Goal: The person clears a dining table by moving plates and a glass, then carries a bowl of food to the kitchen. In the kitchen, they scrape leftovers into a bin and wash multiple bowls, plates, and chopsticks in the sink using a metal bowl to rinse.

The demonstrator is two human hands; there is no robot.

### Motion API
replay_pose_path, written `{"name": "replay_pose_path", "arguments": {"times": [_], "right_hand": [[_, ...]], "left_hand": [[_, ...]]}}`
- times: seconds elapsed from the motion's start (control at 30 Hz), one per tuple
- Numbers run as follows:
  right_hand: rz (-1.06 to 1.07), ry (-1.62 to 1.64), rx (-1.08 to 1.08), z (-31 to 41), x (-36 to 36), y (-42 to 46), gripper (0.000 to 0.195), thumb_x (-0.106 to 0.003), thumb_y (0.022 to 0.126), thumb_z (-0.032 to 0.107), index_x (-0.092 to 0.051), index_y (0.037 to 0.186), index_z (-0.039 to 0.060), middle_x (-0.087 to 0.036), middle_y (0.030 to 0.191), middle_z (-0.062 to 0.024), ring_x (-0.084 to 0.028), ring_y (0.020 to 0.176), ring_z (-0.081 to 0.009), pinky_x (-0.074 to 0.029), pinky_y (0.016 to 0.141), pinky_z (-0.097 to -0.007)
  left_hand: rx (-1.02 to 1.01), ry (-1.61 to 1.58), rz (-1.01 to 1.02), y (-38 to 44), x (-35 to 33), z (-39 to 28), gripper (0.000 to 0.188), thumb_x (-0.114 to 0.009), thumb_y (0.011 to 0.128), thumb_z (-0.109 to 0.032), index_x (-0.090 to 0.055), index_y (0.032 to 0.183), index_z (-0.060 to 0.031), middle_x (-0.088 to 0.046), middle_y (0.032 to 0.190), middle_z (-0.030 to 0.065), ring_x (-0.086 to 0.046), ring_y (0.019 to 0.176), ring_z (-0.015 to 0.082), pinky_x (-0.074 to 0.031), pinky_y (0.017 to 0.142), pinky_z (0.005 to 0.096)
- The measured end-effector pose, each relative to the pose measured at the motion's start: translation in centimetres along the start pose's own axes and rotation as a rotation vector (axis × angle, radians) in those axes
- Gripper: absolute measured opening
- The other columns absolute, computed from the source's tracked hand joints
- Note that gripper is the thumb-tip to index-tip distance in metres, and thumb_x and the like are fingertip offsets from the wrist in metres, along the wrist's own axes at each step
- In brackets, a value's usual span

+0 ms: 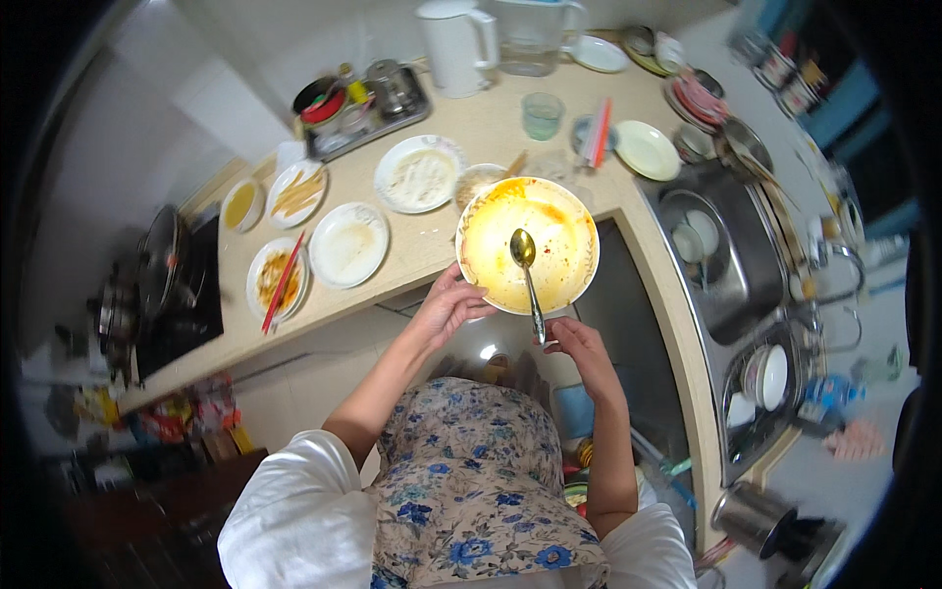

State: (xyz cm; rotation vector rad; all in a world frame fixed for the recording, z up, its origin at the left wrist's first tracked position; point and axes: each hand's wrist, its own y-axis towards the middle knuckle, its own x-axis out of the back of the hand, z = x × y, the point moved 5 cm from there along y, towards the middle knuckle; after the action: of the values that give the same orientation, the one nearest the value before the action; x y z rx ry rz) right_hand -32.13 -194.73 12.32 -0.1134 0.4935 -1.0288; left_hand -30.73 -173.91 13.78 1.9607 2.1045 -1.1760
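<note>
Both my hands hold up a white patterned bowl (567,221) smeared with orange and yellow sauce. My left hand (455,302) grips its lower left rim. At the lower right, my right hand (578,340) is at the rim, beside the handle end of a metal spoon (524,250) that lies in the bowl. Behind the bowl, a plate of white powder (419,175) and a partly hidden bowl (475,184) rest on the counter. To the left are a nearly bare white plate (349,245) and a sauced dish (268,272) with red chopsticks (283,283) across it.
At the left stand a bowl of yellow liquid (241,206), a plate of pale strips (298,193) and a black cooktop (184,309). A glass (542,116) and white jug (456,51) stand at the back. On the right, a steel sink (751,272) holds dishes near a pale plate (647,151).
</note>
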Motion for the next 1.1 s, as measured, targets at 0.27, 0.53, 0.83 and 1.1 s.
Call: {"name": "replay_pose_path", "arguments": {"times": [0.27,0.53,0.83,1.1], "right_hand": [[0.391,-0.023,-0.047,1.3,-6.6,4.5,0.037,-0.046,0.092,0.034,-0.058,0.101,0.0001,-0.061,0.092,-0.007,-0.058,0.085,-0.0128,-0.045,0.075,-0.0262],[0.591,-0.078,-0.209,-2.2,-13.2,6.4,0.029,-0.049,0.091,0.029,-0.056,0.098,0.0017,-0.058,0.088,-0.0033,-0.055,0.081,-0.0087,-0.044,0.069,-0.0221],[0.616,-0.131,-0.185,-6.1,-20.0,8.3,0.014,-0.057,0.085,0.019,-0.054,0.085,0.0051,-0.06,0.079,-0.0008,-0.057,0.07,-0.0075,-0.042,0.059,-0.0206],[0.472,-0.038,-0.178,-3.7,-22.2,9.1,0.006,-0.047,0.086,0.009,-0.052,0.084,0.0063,-0.061,0.083,-0.004,-0.057,0.069,-0.0088,-0.04,0.058,-0.0205]], "left_hand": [[-0.251,-0.084,-0.279,-6.9,6.5,-1.9,0.048,-0.049,0.08,0.005,-0.031,0.124,0.0007,-0.055,0.109,0.0196,-0.063,0.089,0.0263,-0.058,0.073,0.0333],[-0.407,-0.167,-0.493,-12.1,13.4,-0.3,0.044,-0.049,0.08,0.004,-0.033,0.121,0.0012,-0.052,0.113,0.0203,-0.062,0.093,0.0296,-0.056,0.077,0.0337],[-0.385,-0.267,-0.561,-15.2,20.4,0.5,0.056,-0.049,0.079,0.006,-0.026,0.129,-0.0025,-0.055,0.11,0.0199,-0.063,0.089,0.0276,-0.057,0.073,0.0324],[-0.371,-0.271,-0.562,-17.6,23.0,-0.1,0.057,-0.051,0.079,0.003,-0.026,0.13,-0.0047,-0.057,0.109,0.0191,-0.063,0.088,0.0269,-0.056,0.072,0.0325]]}}
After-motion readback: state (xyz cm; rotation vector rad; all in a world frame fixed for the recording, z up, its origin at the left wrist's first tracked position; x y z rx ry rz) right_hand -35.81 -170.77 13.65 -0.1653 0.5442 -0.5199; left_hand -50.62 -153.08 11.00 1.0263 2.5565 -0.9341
